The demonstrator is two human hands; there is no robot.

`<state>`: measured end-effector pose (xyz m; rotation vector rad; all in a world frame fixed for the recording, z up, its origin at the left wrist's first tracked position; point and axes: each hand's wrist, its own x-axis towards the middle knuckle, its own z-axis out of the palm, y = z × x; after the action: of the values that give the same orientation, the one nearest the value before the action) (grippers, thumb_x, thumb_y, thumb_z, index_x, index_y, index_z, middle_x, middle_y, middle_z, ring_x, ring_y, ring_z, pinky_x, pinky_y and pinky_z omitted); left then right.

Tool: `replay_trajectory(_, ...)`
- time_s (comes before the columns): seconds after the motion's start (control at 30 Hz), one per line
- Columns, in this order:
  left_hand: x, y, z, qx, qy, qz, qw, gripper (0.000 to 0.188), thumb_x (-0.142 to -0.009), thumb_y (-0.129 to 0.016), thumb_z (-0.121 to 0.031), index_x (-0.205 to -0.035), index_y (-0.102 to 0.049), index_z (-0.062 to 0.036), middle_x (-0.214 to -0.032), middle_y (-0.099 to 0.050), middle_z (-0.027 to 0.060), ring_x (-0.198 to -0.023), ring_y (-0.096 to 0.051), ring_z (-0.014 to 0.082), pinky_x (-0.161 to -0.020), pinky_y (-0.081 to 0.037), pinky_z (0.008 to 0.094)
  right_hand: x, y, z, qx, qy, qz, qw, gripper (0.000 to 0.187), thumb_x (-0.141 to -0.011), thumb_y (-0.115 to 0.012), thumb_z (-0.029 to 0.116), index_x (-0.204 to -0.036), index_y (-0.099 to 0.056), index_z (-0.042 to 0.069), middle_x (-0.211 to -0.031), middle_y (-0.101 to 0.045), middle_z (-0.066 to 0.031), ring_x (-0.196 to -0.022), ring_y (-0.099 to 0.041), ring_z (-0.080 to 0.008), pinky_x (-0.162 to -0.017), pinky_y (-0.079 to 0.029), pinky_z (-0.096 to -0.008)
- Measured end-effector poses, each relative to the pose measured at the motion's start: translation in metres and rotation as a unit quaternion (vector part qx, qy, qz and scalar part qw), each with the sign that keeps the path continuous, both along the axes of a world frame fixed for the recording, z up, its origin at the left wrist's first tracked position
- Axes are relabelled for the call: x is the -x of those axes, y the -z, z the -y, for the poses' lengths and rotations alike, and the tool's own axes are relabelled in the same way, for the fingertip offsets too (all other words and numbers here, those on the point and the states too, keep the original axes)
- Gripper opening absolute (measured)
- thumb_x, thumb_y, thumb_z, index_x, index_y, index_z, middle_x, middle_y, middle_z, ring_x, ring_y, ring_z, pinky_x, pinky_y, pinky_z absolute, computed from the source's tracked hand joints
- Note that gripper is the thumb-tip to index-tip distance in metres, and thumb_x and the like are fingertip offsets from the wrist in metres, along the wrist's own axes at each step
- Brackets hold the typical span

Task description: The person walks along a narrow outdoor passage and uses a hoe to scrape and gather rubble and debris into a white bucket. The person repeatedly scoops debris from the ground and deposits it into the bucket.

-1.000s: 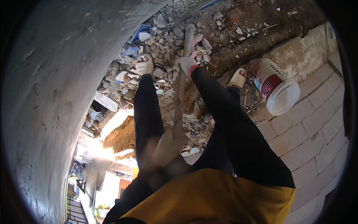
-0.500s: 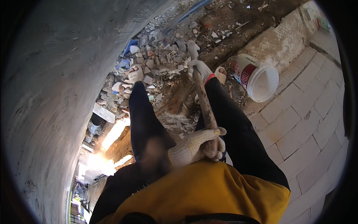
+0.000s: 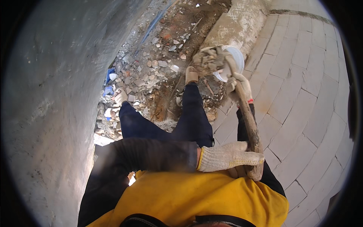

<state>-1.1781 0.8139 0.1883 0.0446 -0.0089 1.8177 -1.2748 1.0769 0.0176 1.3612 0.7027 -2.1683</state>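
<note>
Both my hands, in off-white knit gloves, hold a shovel by its rough wooden handle (image 3: 247,119). My left hand (image 3: 227,157) is closed around the butt end of the handle, close to my waist; its fingertips are partly hidden. Farther up, my right hand (image 3: 242,86) grips the shaft near the blade. Grey rubble (image 3: 208,61) is heaped on the blade and mostly covers it. This load hangs in front of a white plastic bucket (image 3: 235,56), hiding much of it. I cannot tell whether the blade touches the bucket.
Broken stones and tile pieces (image 3: 145,77) cover the ground around my sandalled feet. A grey wall (image 3: 56,94) rises close on the left. Light paving slabs (image 3: 298,94) lie to the right, beside a low concrete edge (image 3: 236,22). A blue pipe (image 3: 153,26) runs along the dirt.
The shovel has come up from the rubble and swung right to the bucket, now with a load on its blade. Both hands moved right with it, and my view has turned.
</note>
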Motion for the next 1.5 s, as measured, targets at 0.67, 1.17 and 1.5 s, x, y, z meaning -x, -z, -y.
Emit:
replay_trajectory(0.67,-0.079,0.358,0.036,0.608,0.05,-0.47,0.638,0.034,-0.094,-0.07,-0.033,-0.115,-0.069,-0.0062,-0.098,-0.075,0.0236,-0.098,-0.073,0.0469,-0.086,-0.056,0.0563,0.005,0.152,0.01,-0.366,0.045,-0.096,0.924,0.013,-0.101,-0.066,0.016,-0.094,-0.056,0.011,-0.067,-0.052,-0.0044,-0.057,-0.059,-0.0227,-0.059,-0.063,-0.0483)
replay_trajectory(1.17,-0.008,0.536,0.064,0.643,0.105,-0.174,0.738,0.036,-0.086,-0.077,-0.034,-0.098,-0.065,-0.003,-0.075,-0.063,0.0048,-0.061,-0.06,0.015,-0.057,-0.05,0.0365,0.1,0.571,0.125,-0.307,-0.209,-0.003,0.928,0.02,-0.094,-0.071,0.012,-0.101,-0.067,-0.007,-0.084,-0.067,-0.0143,-0.078,-0.071,-0.0275,-0.059,-0.063,-0.0406)
replay_trajectory(1.5,-0.036,0.467,0.12,0.676,0.18,-0.17,0.694,0.056,-0.085,-0.073,-0.047,-0.107,-0.068,0.0044,-0.091,-0.072,0.0278,-0.091,-0.072,0.046,-0.081,-0.054,0.0512,0.05,0.542,0.188,-0.327,-0.248,0.033,0.911,0.014,-0.09,-0.071,0.008,-0.083,-0.064,-0.002,-0.068,-0.062,-0.01,-0.056,-0.064,-0.0256,-0.053,-0.056,-0.0393)
